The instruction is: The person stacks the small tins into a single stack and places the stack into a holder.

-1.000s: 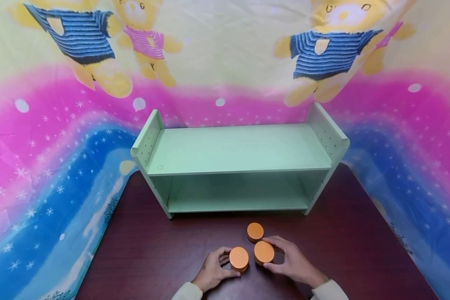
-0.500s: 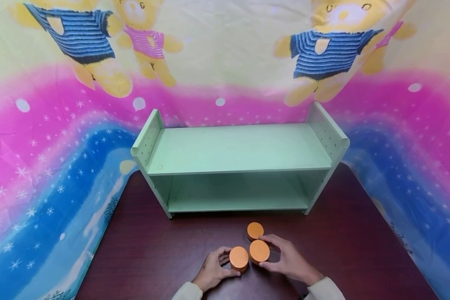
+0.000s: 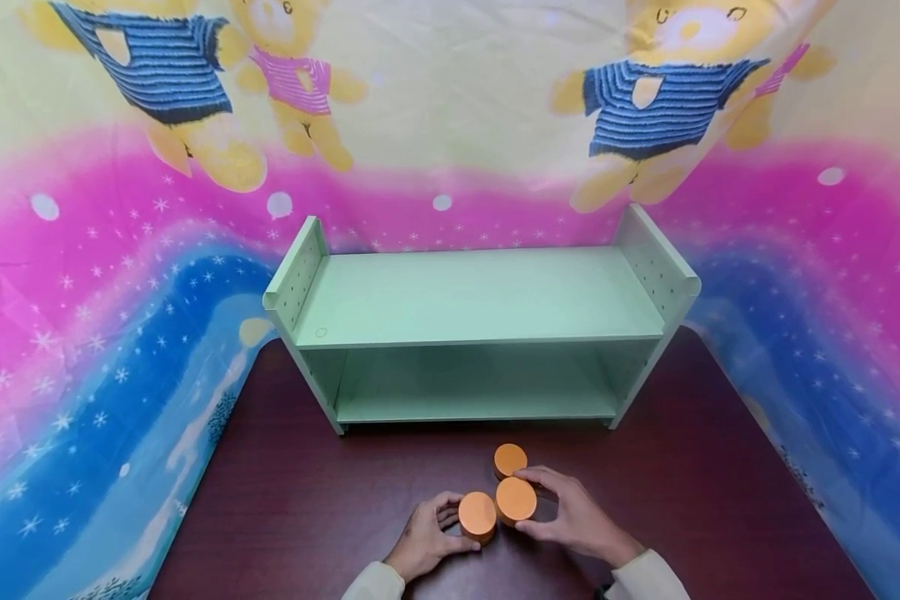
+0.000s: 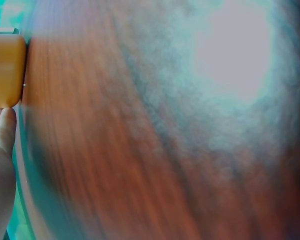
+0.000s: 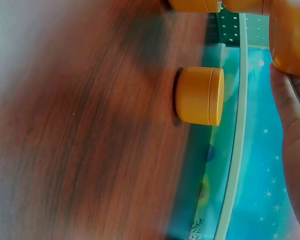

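Note:
Two round orange lidded jars stand one on the other near the table's front, and their top jar [image 3: 477, 514] hides most of the lower jar [image 5: 194, 5] in the head view. My left hand [image 3: 429, 537] curls its thumb and fingers round this stack. A similar orange jar [image 3: 516, 500] is raised in my right hand [image 3: 581, 517], pinched between thumb and fingers, close beside the stack on its right. Just behind it, one more orange jar [image 5: 197, 95] stands alone on the table. In the left wrist view an orange jar [image 4: 7, 70] shows at the edge, above my fingers [image 4: 7, 127].
A pale green two-tier shelf [image 3: 480, 296] with raised side panels stands at the back of the dark red-brown table [image 3: 307, 517]. Behind it hangs a cloth [image 3: 435, 125] printed with bears.
My right hand has moved slightly left with its jar, closer to the stack at my left hand. My left hand and the far jar have kept their places.

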Demonstrator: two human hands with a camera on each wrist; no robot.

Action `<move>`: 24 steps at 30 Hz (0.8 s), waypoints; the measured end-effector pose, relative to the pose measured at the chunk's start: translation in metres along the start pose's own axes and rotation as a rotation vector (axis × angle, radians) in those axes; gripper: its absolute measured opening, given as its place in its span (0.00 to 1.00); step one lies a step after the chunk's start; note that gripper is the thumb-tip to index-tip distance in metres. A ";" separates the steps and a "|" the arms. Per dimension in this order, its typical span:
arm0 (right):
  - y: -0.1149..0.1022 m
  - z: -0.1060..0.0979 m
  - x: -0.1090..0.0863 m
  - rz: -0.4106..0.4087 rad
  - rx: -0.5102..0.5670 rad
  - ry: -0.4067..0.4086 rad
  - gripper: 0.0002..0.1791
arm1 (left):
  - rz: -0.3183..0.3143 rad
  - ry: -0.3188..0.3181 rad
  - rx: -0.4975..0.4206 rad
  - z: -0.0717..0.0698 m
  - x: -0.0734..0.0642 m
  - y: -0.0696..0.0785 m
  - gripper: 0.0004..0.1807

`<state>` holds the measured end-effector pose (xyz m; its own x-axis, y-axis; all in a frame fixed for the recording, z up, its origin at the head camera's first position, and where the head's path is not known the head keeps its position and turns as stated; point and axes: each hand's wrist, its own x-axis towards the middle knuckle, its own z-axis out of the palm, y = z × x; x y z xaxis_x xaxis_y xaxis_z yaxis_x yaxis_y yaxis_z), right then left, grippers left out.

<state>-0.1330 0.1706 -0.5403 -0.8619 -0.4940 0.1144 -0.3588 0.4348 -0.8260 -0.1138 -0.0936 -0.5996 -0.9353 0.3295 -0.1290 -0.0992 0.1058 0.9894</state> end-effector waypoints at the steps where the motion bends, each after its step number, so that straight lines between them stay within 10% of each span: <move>1: -0.001 0.000 0.000 -0.008 -0.004 0.002 0.36 | 0.002 0.000 0.001 0.000 0.000 0.000 0.31; 24: -0.013 0.008 0.010 -0.107 0.028 -0.027 0.33 | 0.028 0.005 0.029 0.000 0.001 -0.003 0.30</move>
<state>-0.1337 0.1541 -0.5333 -0.8090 -0.5570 0.1878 -0.4378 0.3577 -0.8249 -0.1142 -0.0940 -0.6029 -0.9394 0.3277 -0.1006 -0.0631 0.1234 0.9904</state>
